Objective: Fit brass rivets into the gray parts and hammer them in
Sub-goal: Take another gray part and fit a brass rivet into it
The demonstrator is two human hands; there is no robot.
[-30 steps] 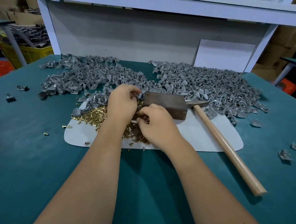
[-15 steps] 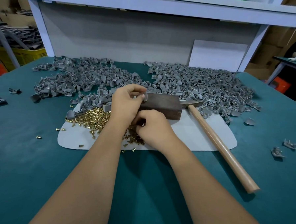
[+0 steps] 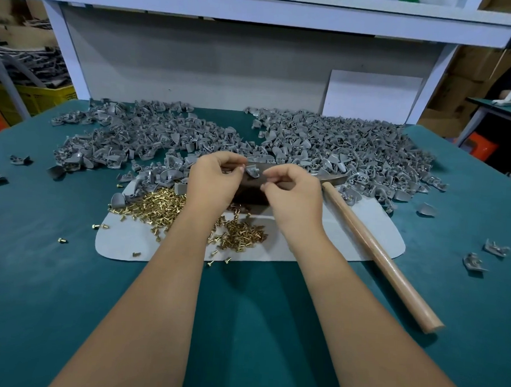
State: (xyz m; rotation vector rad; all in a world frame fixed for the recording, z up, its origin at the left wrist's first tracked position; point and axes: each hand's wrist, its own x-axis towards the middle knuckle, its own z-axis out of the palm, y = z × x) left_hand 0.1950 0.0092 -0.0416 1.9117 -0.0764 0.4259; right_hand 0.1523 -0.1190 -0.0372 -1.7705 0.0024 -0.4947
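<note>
Hands meet at the centre of the frame, right over the dark head of the hammer (image 3: 373, 244). Left hand (image 3: 215, 181) has its fingertips curled in, pinching one gray part (image 3: 253, 172) at its left edge, and that piece sits just between the two hands, above the metal block. Right hand (image 3: 294, 192) comes in from the other side with thumb and forefinger pinched together right beside the part; whether a rivet sits between them is too small to tell. Below the wrists, the brass rivets (image 3: 158, 207) lie heaped on a pale mat (image 3: 334, 242), spreading from the centre-left of the frame under both forearms, with a few strays off on the teal table (image 3: 36, 285) at lower left. The hammer's wooden handle runs diagonally down toward the lower right, lying across the mat and onto the table, close beside the right wrist. Behind the hands, two big piles of gray parts (image 3: 339, 150) fill the upper middle of the frame, one left, one right, with a narrow teal gap between. Loose gray pieces are scattered at the far left and far right edges. A white board (image 3: 372, 96) leans against the back panel at upper right, and a yellow crate (image 3: 31, 95) sits off the table at upper left.
</note>
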